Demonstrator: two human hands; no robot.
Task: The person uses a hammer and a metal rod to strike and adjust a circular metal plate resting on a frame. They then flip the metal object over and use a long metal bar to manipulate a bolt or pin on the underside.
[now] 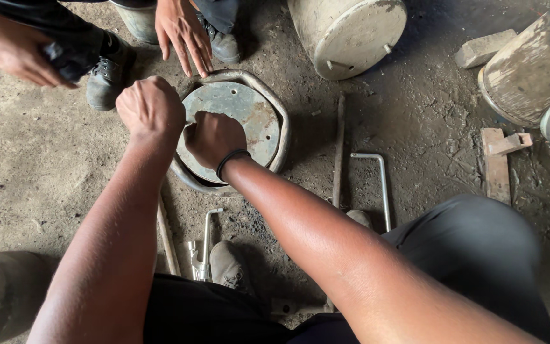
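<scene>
Seen from above, the person's left hand [151, 107] is curled into a fist at the upper left rim of a round metal plate [243, 118]; what it grips, if anything, is hidden under the knuckles. The right hand [213, 137], with a black band on its wrist, is also curled shut and rests on the lower left part of the plate, its fingers tucked under so that their hold cannot be told. The plate is flat, grey with rust patches and small holes, and lies on the dirt floor [46, 172] inside a bent metal ring [282, 127] that runs around its edge.

Just beyond the plate, a second person's open hand [183, 32] reaches down with fingers spread, its fingertips near the top of the ring. That person's other hand [14, 51] is at the far left, above a black shoe [106, 73].

To the right of the plate lie a straight metal rod [338, 150] and an L-shaped metal bar [380, 181]. A dusty bucket [348, 32] lies on its side further up.
</scene>
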